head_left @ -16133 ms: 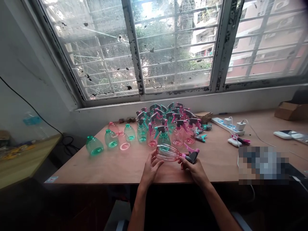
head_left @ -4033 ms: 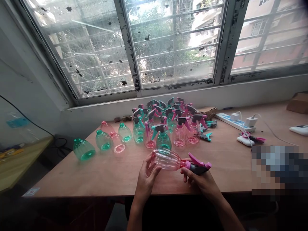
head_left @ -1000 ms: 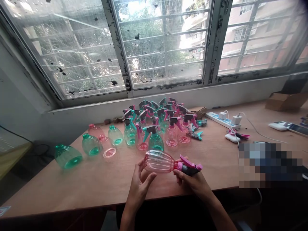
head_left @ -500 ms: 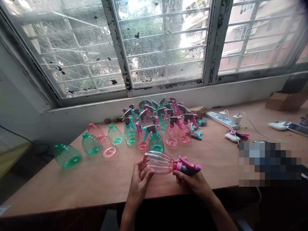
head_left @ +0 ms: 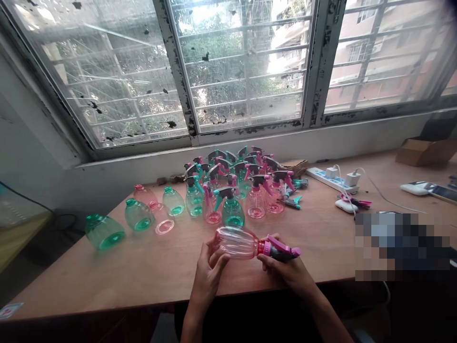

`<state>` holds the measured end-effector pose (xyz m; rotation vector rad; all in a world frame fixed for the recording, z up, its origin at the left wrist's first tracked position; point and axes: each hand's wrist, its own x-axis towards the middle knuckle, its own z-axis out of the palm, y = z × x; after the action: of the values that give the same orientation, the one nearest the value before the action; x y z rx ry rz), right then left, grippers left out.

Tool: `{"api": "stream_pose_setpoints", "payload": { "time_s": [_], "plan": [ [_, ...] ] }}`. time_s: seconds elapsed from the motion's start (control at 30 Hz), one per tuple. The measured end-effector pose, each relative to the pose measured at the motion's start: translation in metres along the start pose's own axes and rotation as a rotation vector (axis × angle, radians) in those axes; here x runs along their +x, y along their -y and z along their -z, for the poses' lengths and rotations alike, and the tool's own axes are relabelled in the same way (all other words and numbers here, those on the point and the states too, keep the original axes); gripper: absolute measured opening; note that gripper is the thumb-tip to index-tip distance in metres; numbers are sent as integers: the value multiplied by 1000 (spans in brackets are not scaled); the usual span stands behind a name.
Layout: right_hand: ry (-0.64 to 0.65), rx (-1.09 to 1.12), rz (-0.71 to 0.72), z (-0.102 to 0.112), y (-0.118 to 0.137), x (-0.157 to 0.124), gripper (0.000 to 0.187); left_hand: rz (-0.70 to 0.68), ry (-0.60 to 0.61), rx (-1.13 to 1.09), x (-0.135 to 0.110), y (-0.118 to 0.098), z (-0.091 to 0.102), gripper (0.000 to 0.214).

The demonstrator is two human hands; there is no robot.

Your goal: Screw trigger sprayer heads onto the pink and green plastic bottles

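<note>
A clear pink spray bottle (head_left: 237, 242) lies sideways in the air above the table's front edge, its pink-and-black trigger head (head_left: 280, 249) at the right end. My left hand (head_left: 210, 267) is closed around the base of the bottle. With the fingers of my right hand (head_left: 282, 269) I grip the neck and the underside of the trigger head; part of these fingers is hidden behind it. Just beyond the bottle stands a green spray bottle (head_left: 233, 212) with a teal trigger head, in front of a cluster of pink and green ones.
Several headless bottles, such as a green one (head_left: 105, 233), stand at the left. Loose trigger heads (head_left: 293, 202) lie right of the cluster. Farther right are a power strip (head_left: 332, 180), pink-handled scissors (head_left: 357, 202), a phone (head_left: 442, 191) and a cardboard box (head_left: 424, 151). A window runs behind the table (head_left: 143, 281).
The whole view has shifted slightly. Both hands keep their hold on the pink spray bottle, with almost no visible movement.
</note>
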<state>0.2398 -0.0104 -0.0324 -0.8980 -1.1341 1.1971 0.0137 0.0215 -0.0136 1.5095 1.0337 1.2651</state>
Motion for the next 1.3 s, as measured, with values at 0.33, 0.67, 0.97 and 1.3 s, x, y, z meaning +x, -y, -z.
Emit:
{"api": "stream_pose_setpoints", "payload": {
  "time_s": [0.33, 0.67, 0.97, 1.3],
  "plan": [
    [-75, 4, 9, -2, -1, 3, 38, -45, 18, 15, -1, 3, 2, 64],
    [-103, -41, 16, -3, -2, 2, 44, -93, 11, -22, 0, 4, 4, 53],
    [55, -195, 89, -3, 7, 2, 30, -77, -108, -31, -2, 6, 7, 71],
    [100, -253, 72, -4, 6, 3, 29, -59, -102, 50, -1, 0, 6, 49]
  ]
}}
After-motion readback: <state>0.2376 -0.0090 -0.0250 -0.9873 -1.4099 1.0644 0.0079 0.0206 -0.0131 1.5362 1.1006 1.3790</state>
